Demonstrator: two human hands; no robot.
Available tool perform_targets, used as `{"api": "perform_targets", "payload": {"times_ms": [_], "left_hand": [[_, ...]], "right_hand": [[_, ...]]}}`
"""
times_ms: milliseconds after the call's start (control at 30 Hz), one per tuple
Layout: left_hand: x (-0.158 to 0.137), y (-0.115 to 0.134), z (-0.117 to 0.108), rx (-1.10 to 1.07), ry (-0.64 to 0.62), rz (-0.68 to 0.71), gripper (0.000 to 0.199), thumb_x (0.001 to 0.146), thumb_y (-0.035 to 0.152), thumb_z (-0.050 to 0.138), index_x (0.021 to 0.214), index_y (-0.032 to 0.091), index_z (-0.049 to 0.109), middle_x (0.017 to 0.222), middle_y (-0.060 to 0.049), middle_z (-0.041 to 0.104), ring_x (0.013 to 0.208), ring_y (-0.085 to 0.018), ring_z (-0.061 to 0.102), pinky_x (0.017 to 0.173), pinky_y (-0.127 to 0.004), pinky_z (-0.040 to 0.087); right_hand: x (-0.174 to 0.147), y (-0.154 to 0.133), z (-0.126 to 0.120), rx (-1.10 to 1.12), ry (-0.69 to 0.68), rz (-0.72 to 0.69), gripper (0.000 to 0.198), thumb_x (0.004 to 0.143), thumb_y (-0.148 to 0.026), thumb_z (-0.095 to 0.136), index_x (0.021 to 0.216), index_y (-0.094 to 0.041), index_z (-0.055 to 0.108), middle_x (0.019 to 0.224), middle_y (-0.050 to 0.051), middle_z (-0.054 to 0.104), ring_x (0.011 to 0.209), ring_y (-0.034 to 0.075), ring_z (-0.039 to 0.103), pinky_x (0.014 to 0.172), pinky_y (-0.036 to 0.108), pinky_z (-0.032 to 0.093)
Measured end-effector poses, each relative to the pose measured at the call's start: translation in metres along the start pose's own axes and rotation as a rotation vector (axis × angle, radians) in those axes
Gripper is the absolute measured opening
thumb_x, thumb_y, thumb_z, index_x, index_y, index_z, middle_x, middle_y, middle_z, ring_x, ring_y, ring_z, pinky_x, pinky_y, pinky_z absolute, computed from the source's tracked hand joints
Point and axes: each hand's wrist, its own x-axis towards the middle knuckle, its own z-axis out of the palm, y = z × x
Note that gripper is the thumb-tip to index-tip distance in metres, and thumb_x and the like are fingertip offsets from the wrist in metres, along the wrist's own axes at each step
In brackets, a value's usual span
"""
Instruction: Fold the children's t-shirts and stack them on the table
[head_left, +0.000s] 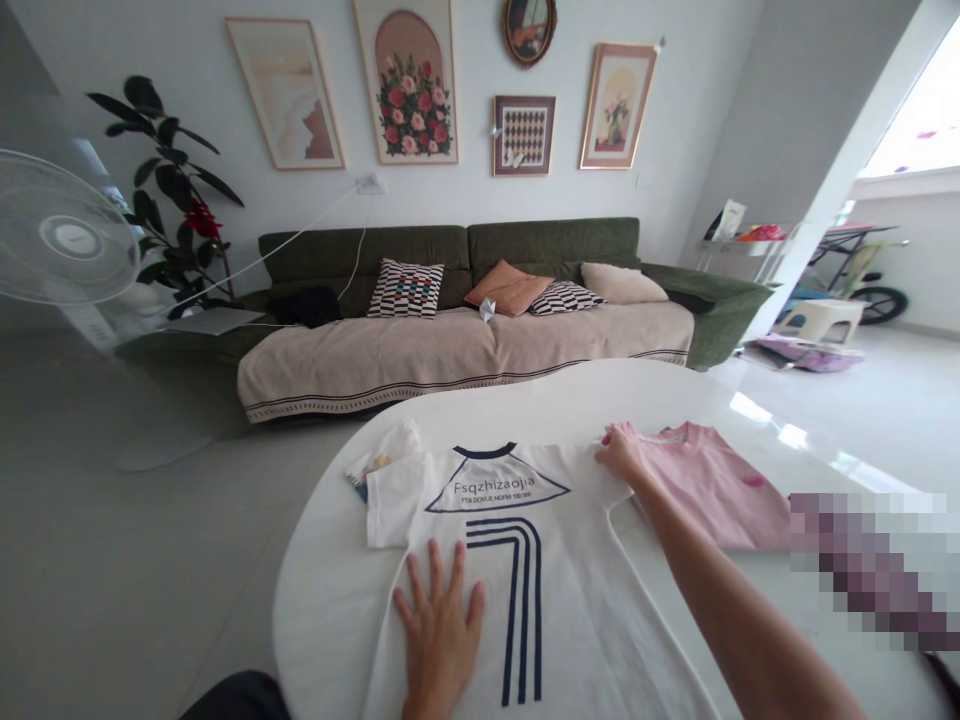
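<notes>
Head view: A person works with two bare hands over a white T-shirt (592, 600) spread on a round-edged white table (319, 575) in a living room.
T-shirt: It lies at the near side of the table, dark-trimmed collar toward the sofa, with "Fsqzhizaojia" printed across the upper part above a large striped figure resembling a 7; its lower end runs out of frame.
Left hand (441, 635): Open and palm down, its fingers spread across the cloth to the left of the striped figure.
Right hand (621, 455): At the shirt's right shoulder, arm stretched out, fingers drawn together; whether they pinch the fabric cannot be told.
Pink garment (709, 490): It lies flat on the table to the right of the white shirt, just beside the right hand, a brighter pink mark on its front.
Left edge of the table: A white item with a print (379, 463) sits partly beneath the shirt's left sleeve.
Sofa (555, 250): Dark green and set against the wall beyond the table, it carries a beige throw (450, 350), an orange cushion (504, 287) and patterned cushions (406, 288).
Wall: Framed pictures hang above, among them a rose print (415, 100).
Room's left: A fan (71, 240) stands near a dark-leaved plant (174, 185).
Room's right: A pale stool (821, 318) stands on the floor.
</notes>
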Motion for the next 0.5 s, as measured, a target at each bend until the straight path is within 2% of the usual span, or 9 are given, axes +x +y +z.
{"api": "perform_targets", "payload": {"times_ms": [67, 167, 400, 500], "left_hand": [[0.000, 0.000, 0.000, -0.003, 0.009, 0.006, 0.053, 0.084, 0.042, 0.035, 0.135, 0.032, 0.026, 0.145, -0.006, 0.020, 0.131, -0.037, 0.008, 0.098, -0.059, 0.017], [0.000, -0.001, 0.001, -0.007, 0.033, 0.014, 0.053, 0.084, 0.043, 0.036, 0.135, 0.033, 0.027, 0.145, -0.007, 0.022, 0.131, -0.037, 0.009, 0.098, -0.059, 0.017], [0.000, -0.004, 0.008, -0.014, 0.095, 0.024, 0.053, 0.083, 0.042, 0.037, 0.134, 0.033, 0.028, 0.144, -0.007, 0.025, 0.131, -0.037, 0.013, 0.098, -0.058, 0.016], [-0.001, -0.004, 0.006, -0.012, 0.103, 0.021, 0.052, 0.083, 0.041, 0.038, 0.133, 0.033, 0.030, 0.143, -0.007, 0.026, 0.130, -0.037, 0.014, 0.099, -0.058, 0.016]], "right_hand": [[0.000, -0.021, -0.007, -0.045, -0.028, 0.057, 0.024, 0.084, -0.015, 0.036, 0.098, -0.006, 0.054, 0.083, 0.011, 0.057, 0.080, 0.016, 0.055, 0.066, 0.026, 0.037], [-0.002, -0.065, -0.004, -0.061, -0.058, 0.055, 0.029, 0.079, -0.006, 0.037, 0.105, -0.008, 0.048, 0.084, 0.009, 0.057, 0.079, 0.016, 0.055, 0.065, 0.025, 0.035], [-0.027, -0.182, 0.045, -0.001, -0.147, -0.040, 0.033, 0.080, -0.004, 0.039, 0.111, -0.014, 0.043, 0.098, 0.015, 0.053, 0.078, 0.019, 0.057, 0.065, 0.028, 0.040], [-0.054, -0.212, 0.057, 0.088, -0.219, -0.169, 0.033, 0.078, -0.010, 0.048, 0.111, -0.017, 0.046, 0.097, 0.009, 0.056, 0.085, 0.017, 0.057, 0.072, 0.025, 0.042]]}}
